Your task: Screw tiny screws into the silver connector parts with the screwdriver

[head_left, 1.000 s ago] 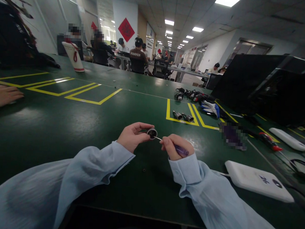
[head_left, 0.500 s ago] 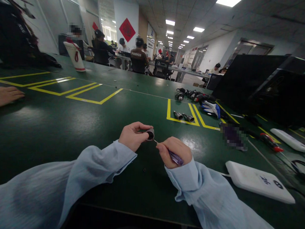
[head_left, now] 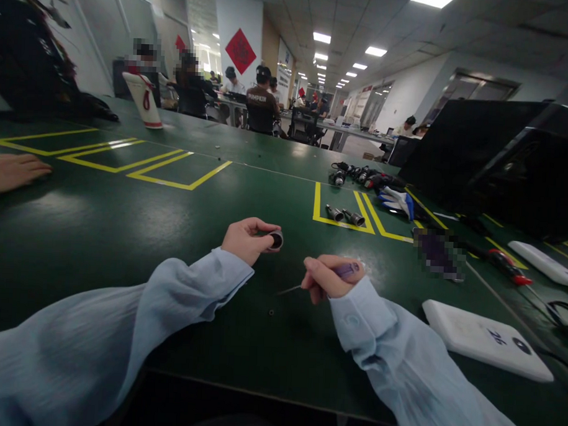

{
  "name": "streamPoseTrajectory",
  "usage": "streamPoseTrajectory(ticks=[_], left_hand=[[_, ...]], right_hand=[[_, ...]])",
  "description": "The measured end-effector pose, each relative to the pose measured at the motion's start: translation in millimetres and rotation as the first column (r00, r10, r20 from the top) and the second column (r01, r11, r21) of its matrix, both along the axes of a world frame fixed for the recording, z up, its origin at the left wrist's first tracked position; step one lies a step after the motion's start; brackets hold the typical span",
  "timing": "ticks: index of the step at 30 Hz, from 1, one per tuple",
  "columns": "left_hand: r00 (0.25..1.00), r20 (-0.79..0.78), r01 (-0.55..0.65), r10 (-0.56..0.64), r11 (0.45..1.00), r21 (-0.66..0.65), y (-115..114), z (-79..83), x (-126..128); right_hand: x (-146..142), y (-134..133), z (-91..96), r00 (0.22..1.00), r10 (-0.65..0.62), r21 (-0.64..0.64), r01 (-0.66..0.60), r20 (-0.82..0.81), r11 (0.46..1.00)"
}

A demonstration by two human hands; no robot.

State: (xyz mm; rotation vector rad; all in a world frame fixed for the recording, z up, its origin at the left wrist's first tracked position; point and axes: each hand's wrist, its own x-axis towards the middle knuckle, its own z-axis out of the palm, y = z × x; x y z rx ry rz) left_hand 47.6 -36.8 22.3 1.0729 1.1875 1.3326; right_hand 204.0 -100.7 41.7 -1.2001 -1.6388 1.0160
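Observation:
My left hand (head_left: pixel 246 238) pinches a small round metal part (head_left: pixel 276 239) with a dark centre, held just above the green table (head_left: pixel 125 232). My right hand (head_left: pixel 327 278) is closed round a small purple-handled screwdriver (head_left: pixel 345 270). Its thin shaft points down and left toward the table, away from the round part. A tiny dark screw (head_left: pixel 271 312) lies on the table below the shaft's tip. Both arms wear light blue sleeves.
Two small metal cylinders (head_left: pixel 343 214) lie in a yellow-taped box. Behind them are a heap of dark parts (head_left: pixel 355 174) and a blue-white glove (head_left: pixel 395 202). A white box (head_left: pixel 484 338), a red-handled screwdriver (head_left: pixel 506 265) and black cases (head_left: pixel 491 158) sit at right. Another person's hand (head_left: pixel 13 169) rests at far left.
My right hand has drawn the screwdriver out of the round part and swung its tip down toward the table. My left hand has lifted the part slightly away.

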Motion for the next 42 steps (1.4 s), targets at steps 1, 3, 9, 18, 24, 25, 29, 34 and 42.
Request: streamPoseTrajectory(ticks=[1,3,9,18,24,25,29,34,42], left_hand=[[1.0,-0.002,-0.022,0.022,1.0,0.012,5,-1.0,-4],[0.997,0.001,-0.071,0.071,0.997,0.02,17,-1.9,-12],[0.992,0.012,-0.124,0.124,0.992,0.002,37,0.6,-30],[0.983,0.183,0.001,0.002,1.0,-0.02,34,-4.5,-24],[0.973,0.225,0.072,-0.054,0.995,-0.071,25,0.1,-19],[0.974,0.219,0.078,-0.06,0.994,-0.075,23,0.3,-17],[0.978,0.175,0.122,-0.112,0.991,-0.05,12,-0.8,-11],[0.987,0.037,0.157,-0.156,0.987,-0.039,-1,2.0,-3],[0.98,-0.066,0.186,-0.186,0.983,-0.007,-6,6.1,-1]], right_hand=[[0,0,0.0,0.999,0.037,-0.092,-0.039,-0.015,0.995],[-2,2,-3.3,0.995,0.1,-0.175,-0.103,-0.024,0.979],[-6,3,-15.8,0.985,0.17,-0.176,-0.167,0.003,0.97],[-8,11,-19.3,0.994,0.086,-0.288,-0.1,-0.06,0.952],[-2,28,-26.7,0.856,-0.033,-0.309,-0.15,-0.515,0.939],[-1,29,-25.4,0.84,-0.06,-0.259,-0.097,-0.539,0.961],[1,27,-19.1,0.897,-0.151,0.042,0.184,-0.415,0.982],[-2,25,-23.3,0.967,-0.176,0.29,0.225,-0.186,0.93],[-4,28,-28.8,0.98,-0.186,0.441,0.196,-0.066,0.876]])
